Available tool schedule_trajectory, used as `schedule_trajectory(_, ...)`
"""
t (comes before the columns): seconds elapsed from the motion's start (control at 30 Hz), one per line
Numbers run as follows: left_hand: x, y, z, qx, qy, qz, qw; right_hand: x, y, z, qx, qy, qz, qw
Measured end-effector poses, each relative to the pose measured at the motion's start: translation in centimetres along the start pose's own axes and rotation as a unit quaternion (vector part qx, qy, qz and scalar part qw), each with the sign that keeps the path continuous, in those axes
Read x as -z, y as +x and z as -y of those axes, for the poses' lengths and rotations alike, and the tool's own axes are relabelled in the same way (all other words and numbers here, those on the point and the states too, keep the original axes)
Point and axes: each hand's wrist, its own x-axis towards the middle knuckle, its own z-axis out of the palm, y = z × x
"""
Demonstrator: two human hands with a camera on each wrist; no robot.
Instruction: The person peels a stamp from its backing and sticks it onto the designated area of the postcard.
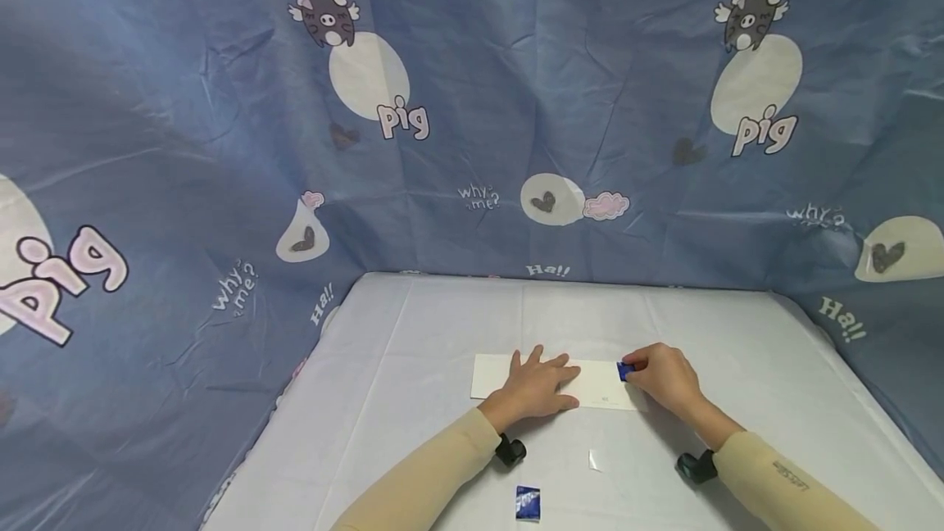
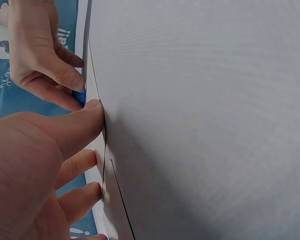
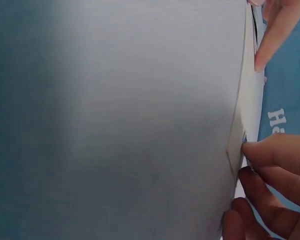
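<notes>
Bracing the card (image 1: 596,393) right of centre in the lower head frame, the left hand (image 1: 537,386) rests on it with fingers spread apart. The right hand (image 1: 667,378) pinches a blue piece (image 1: 625,371) between thumb and fingers at the card's right end. Whether the piece is bonded to the card cannot be told; the fingers hide part of it. A second blue piece (image 1: 528,504) lies at the bottom edge, left of a pale scrap (image 1: 595,460), both on the white table (image 1: 420,334).

Judged from the grip, the step in hand is positioning or handling the blue piece at the card. Recommended practice: press the card evenly with the left hand so that it cannot skid; pinch the piece by its margin only; square it to the card's edge before applying pressure. Principal risks: a crooked set, a creased corner, or a card dragged sideways.
</notes>
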Motion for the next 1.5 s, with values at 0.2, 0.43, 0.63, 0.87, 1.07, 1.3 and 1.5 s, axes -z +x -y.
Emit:
schedule_trajectory(0.2,0.3,0.2,-0.1,-0.004,-0.001,-0.005,1.0000,0.6,0.2,0.4,-0.002,-0.021,0.008,0.9997)
schedule_trajectory(0.43,0.2,0.3,0.0,-0.006,-0.001,-0.004,1.0000,1.1,0.5,0.3,0.002,-0.028,0.026,0.9993)
schedule_trajectory(0.63,0.1,0.1,-0.2,-0.001,-0.009,0.003,1.0000,1.3,0.1,-0.6,0.025,-0.008,0.027,0.9993)
schedule_trajectory(0.87,0.0,-0.1,-0.2,0.000,-0.021,0.004,0.9998,2.0,-1.4,-0.7,0.109,-0.022,-0.002,0.9938)
schedule_trajectory(1.07,0.2,-0.1,-0.1,0.005,-0.011,0.007,0.9999,1.6,-2.7,-0.2,0.229,-0.155,0.021,0.9607)
schedule_trajectory(1.3,0.1,0.3,-0.1,0.006,-0.004,0.010,0.9999,1.2,-3.6,-0.3,0.224,-0.201,0.066,0.9513)
schedule_trajectory(1.5,0.4,0.3,0.0,0.009,-0.007,0.016,0.9998,1.8,-3.7,-0.2,0.224,-0.183,0.054,0.9556)
